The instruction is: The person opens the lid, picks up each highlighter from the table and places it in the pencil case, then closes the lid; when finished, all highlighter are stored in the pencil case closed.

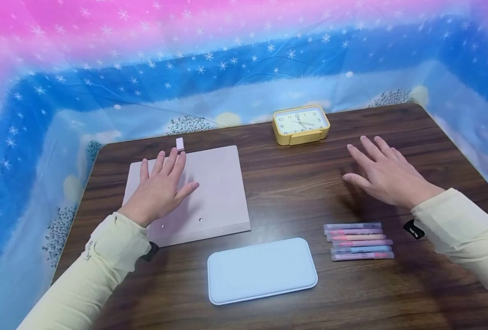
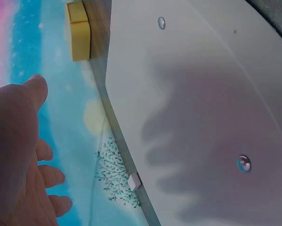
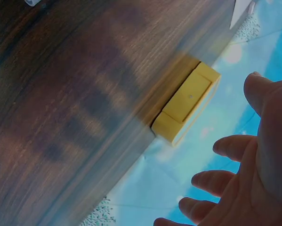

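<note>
Left hand [image 1: 157, 188], right hand [image 1: 388, 178] raised; fingers [image 1: 171, 161] spread, grasping nothing
I hover best without brushing the folder [image 1: 216, 183] or pens [image 1: 359, 238]

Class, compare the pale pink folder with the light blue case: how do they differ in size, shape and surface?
Size: the pink folder is larger; the blue case is smaller. Shape: the pink folder has fairly sharp corners, the blue case rounded ones. Surface: the pink folder shows two small round studs, while the blue case's top looks plain. Both are pale and lie flat on the dark wood-grain table.
</note>
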Demonstrator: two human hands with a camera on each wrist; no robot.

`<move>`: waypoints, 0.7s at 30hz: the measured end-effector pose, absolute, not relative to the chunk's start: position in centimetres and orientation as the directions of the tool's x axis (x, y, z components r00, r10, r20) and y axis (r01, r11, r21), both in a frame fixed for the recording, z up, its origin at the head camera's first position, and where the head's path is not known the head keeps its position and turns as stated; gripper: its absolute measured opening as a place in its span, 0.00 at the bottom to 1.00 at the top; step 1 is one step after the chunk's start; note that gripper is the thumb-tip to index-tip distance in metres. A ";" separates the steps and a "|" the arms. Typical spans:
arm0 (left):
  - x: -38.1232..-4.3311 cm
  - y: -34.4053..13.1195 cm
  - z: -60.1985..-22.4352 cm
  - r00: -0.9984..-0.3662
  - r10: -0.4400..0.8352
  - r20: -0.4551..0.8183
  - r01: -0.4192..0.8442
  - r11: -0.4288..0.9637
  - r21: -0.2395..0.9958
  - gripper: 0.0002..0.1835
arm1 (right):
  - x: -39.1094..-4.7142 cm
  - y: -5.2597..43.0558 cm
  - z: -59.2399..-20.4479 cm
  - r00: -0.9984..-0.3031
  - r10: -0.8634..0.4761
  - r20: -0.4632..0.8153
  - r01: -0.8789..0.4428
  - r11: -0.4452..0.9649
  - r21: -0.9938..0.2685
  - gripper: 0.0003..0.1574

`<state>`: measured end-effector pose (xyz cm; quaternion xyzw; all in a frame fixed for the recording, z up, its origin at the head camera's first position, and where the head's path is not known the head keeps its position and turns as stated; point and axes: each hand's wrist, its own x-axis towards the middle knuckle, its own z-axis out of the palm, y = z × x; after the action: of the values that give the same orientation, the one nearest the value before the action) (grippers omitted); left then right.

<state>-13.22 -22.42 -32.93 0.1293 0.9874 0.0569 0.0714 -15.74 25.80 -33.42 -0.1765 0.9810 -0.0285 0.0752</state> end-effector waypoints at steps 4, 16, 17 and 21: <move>-12.5 -22.7 -32.8 -0.959 0.260 -0.115 0.244 0.960 0.136 0.44 | -15.5 25.8 -33.3 -0.926 -0.355 -0.127 -0.347 0.935 -0.078 0.52; -4.8 -23.8 -33.7 -0.938 0.323 0.126 0.338 0.934 0.120 0.40 | -11.3 24.1 -33.6 -0.855 -0.519 -0.010 -0.519 0.855 -0.019 0.50; -3.8 -23.7 -33.9 -0.932 0.335 0.140 0.353 0.927 0.128 0.40 | -10.8 23.8 -33.7 -0.835 -0.550 0.009 -0.550 0.835 -0.009 0.49; -0.6 -22.6 -34.8 -0.902 0.395 0.173 0.418 0.899 0.131 0.42 | -9.1 22.3 -34.5 -0.751 -0.655 0.084 -0.656 0.754 0.009 0.47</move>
<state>-0.58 -22.58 -34.76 0.2092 0.9718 0.0826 -0.0714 -9.06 22.32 -34.54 -0.3502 0.9357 -0.0108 -0.0409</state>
